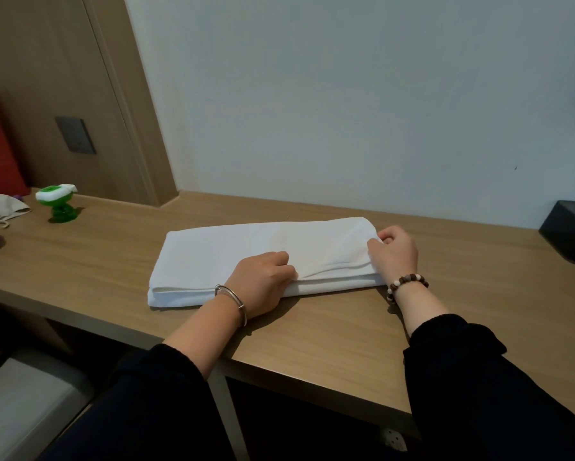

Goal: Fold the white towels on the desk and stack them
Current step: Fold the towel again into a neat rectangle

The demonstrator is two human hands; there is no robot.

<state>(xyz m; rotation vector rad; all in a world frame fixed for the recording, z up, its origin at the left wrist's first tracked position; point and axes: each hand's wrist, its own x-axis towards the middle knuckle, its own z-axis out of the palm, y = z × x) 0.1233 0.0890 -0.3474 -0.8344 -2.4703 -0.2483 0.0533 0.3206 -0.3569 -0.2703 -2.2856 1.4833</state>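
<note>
On the worktop (312, 334), our left hand (262, 281) pinches the white towel (232, 251) mid-edge, our right hand (394, 252) grips its end; uneven pulling could skew the layers.

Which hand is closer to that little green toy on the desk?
The left hand. It grips the white towel at its near edge, with the green toy off to its left. The right hand holds the towel's right end, farther away.
</note>
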